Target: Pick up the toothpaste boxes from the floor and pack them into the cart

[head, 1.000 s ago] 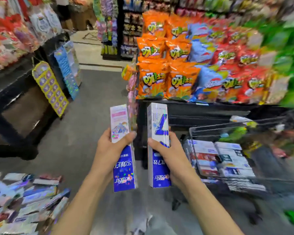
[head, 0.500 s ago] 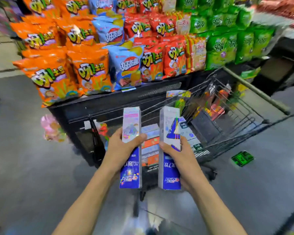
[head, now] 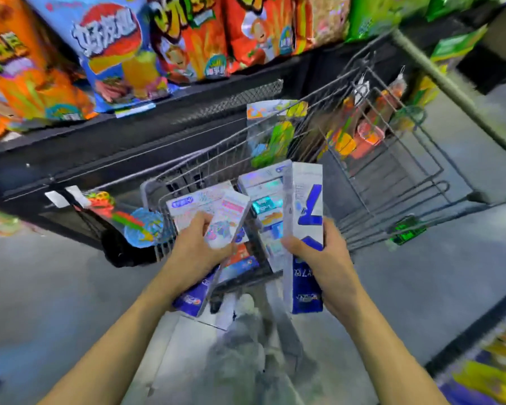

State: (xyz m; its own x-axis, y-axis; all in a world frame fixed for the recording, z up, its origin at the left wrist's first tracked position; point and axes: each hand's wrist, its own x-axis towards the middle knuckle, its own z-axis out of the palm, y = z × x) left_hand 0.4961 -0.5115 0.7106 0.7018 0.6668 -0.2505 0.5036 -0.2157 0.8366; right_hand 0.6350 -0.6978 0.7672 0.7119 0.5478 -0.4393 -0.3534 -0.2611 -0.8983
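Note:
My left hand grips a white, pink and blue toothpaste box, tilted to the right over the near end of the wire cart. My right hand grips a taller white and blue toothpaste box, held upright just right of the first. Several more toothpaste boxes lie stacked inside the cart, directly beyond both hands. The lower end of each held box hangs in front of the cart's near wall.
A black shelf loaded with orange, blue, red and green snack bags runs behind the cart. Small packets hang on the cart's far wall. Grey floor lies left and right; a green item lies beside the cart.
The view swung right and closer to the cart. Both hands carried their boxes forward over the cart's near end, and the left box tipped to the right.

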